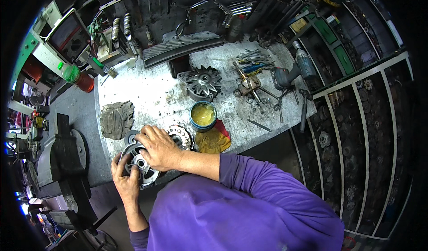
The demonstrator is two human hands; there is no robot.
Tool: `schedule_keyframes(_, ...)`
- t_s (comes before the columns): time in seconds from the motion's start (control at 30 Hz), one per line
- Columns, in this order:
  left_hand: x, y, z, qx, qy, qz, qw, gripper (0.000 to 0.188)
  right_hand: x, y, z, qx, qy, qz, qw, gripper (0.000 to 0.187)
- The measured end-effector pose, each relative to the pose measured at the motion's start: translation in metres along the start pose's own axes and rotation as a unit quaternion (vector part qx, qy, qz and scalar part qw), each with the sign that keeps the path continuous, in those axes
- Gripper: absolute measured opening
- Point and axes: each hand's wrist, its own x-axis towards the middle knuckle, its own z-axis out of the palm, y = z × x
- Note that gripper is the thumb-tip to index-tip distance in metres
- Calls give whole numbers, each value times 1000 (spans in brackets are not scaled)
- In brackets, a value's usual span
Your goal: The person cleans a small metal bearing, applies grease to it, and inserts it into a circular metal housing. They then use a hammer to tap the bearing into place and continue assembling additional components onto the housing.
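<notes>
Silver-grey metal makes up the spoked round housing (pixel 141 163), which sits by the near edge of the bench (pixel 149 88), close to its near left corner, its hub facing up. The left hand (pixel 125 176) is clamped on its left side, fingers at the outer rim and thumb over the face. The right hand (pixel 161 149) lies across its far side with fingers bent over it; whether that one grips or merely rests there, I cannot tell. A smaller grey disc (pixel 130 136) shows just beyond the housing, partly covered by the right hand, and a metal ring (pixel 181 135) set with round studs lies to the right of the same hand. Farther right along the near edge, a red and yellow cloth (pixel 214 141) lies beside an open tub (pixel 203 116) of yellow grease. Behind the tub, toward the far edge, stands a finned rotor (pixel 205 79). A crumpled grey cloth (pixel 117 120) lies near the left edge, and a brush (pixel 104 67) rests by the far left corner, near a bottle (pixel 76 77) of red liquid. Toward the right edge are loose spanners (pixel 249 54), blue-handled pliers (pixel 256 67) and a power drill (pixel 284 77), while a dark vise (pixel 62 157) stands beyond the left edge
</notes>
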Motion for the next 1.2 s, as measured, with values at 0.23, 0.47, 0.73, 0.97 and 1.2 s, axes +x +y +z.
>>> schedule_keyframes(0.23,0,-8,-3,30,-27,-18,999,20,1,1,0,4,-18,7,1000,51)
schedule_keyframes(0.47,-3,-19,-1,42,-23,-31,998,27,0,5,7,-13,18,-23,999,47)
schedule_keyframes(0.73,-1,-16,-2,-1,-29,-71,997,26,0,7,8,-11,27,-29,999,47)
schedule_keyframes(0.97,-3,-12,1,-110,-16,-139,984,20,0,7,7,-8,11,-19,1000,48)
schedule_keyframes(1.2,0,-7,-2,-33,-21,8,999,22,0,6,8,-4,21,-21,1000,48)
